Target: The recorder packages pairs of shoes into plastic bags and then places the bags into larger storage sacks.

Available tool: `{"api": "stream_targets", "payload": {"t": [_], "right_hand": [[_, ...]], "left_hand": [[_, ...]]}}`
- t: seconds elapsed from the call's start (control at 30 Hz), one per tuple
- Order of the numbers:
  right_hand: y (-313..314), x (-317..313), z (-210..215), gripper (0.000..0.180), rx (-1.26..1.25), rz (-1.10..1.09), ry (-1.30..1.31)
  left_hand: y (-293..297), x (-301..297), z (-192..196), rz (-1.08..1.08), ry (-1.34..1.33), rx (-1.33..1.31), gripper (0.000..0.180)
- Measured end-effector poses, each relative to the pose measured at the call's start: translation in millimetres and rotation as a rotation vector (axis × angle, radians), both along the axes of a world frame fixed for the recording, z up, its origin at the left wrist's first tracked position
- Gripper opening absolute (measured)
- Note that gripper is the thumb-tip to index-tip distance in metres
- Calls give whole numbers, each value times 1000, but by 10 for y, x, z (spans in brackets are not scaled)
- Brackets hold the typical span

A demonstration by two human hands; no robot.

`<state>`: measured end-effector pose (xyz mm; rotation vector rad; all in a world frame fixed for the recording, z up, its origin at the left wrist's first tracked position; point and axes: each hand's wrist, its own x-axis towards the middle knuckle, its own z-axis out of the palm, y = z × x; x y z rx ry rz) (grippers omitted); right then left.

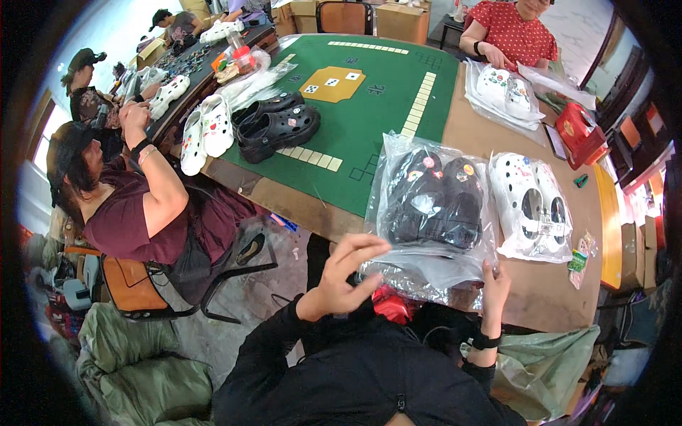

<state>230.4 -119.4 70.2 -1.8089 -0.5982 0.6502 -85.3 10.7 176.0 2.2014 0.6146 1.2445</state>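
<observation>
In front of me a clear plastic bag (435,259) lies on the table's near edge with a pair of black clogs (426,202) inside; small charms dot their tops. My left hand (344,273) is at the bag's lower left corner, its fingers apart and bent. At the lower right corner my right hand (495,292) has the bag's edge between thumb and fingers; the fingers are partly hidden. Just right of this bag is another bag with white clogs (527,202). Farther left, loose black clogs (280,128) and loose white clogs (207,135) sit on the table.
A green mat (330,188) with tile patterns covers much of the table. Bagged white clogs (503,92) lie at the far right before a person in red (515,35). A red bag (579,131) is at the right edge. Another person (135,184) sits at left.
</observation>
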Motion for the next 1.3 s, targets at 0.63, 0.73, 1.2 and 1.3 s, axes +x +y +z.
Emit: {"api": "stream_targets", "payload": {"t": [0.63,0.73,1.2,1.3], "right_hand": [[-108,-243,18,48,604,-98,1160],[-132,-312,-1,53,578,-36,1227],[59,-839,-114,57,408,188,1130],[144,-904,-67,54,335,196,1166]], "left_hand": [[-717,405,1256,-851,-1084,-43,20],[-598,438,1286,-949,-1084,-12,17],[-595,498,1333,-936,-1096,44,5],[-680,469,1390,-822,-1174,-111,6]]}}
